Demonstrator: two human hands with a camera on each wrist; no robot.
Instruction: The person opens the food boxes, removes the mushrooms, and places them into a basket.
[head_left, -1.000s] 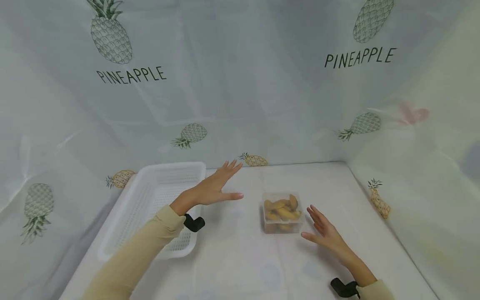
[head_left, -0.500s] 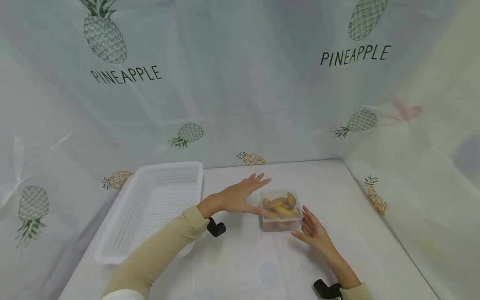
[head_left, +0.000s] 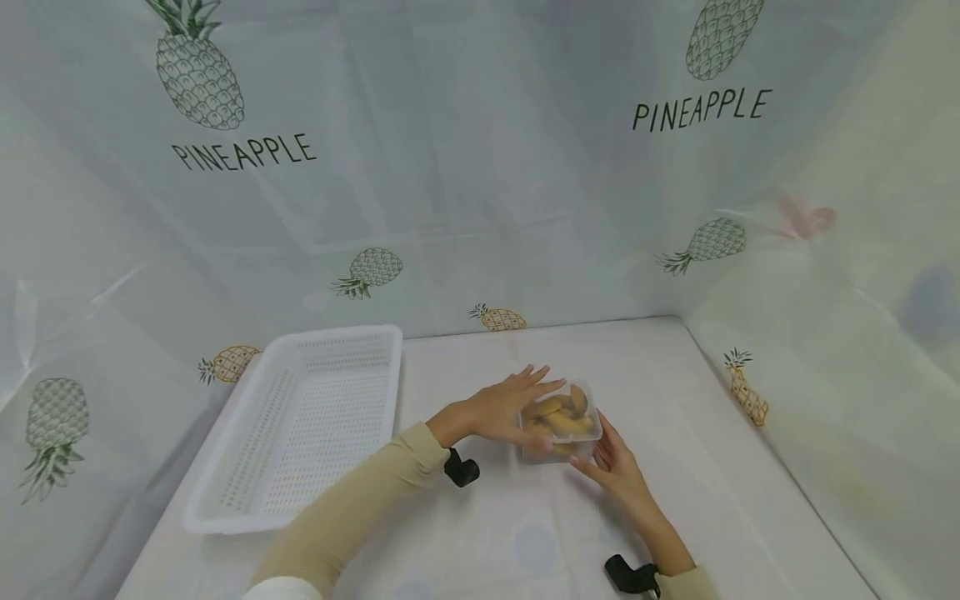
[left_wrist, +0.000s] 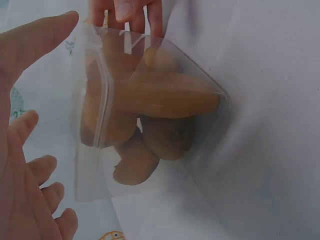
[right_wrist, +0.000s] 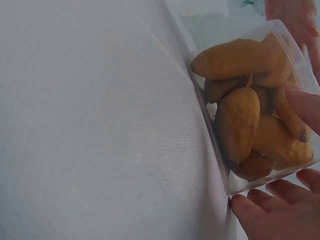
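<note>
A clear lidded plastic box (head_left: pixel 536 455) stands on the white-covered table, packed with short, plump yellow-brown fruits (right_wrist: pixel 237 122) that look like small bananas. My left hand (head_left: pixel 501 410) spreads its fingers over the box's left side, with the thumb low across the front. In the left wrist view that hand's fingers stand apart, just off the lid side. My right hand (head_left: pixel 621 472) is at the box's right side, fingers along the wall and thumb near the front corner. From the right wrist, its fingertips (right_wrist: pixel 240 202) show right at the box's edge. Both hands are loosely extended.
A white perforated plastic basket (head_left: pixel 341 332) stands at the left of the table, its near right part close to the left sleeve. Behind and on both sides hang pale sheets printed with pineapples (head_left: pixel 201 82). Black camera mounts (head_left: pixel 461 469) sit at both wrists.
My left hand has moved right from beside the basket to the box. My right hand has come in leftward to the box's right side. The box has stayed in place.
</note>
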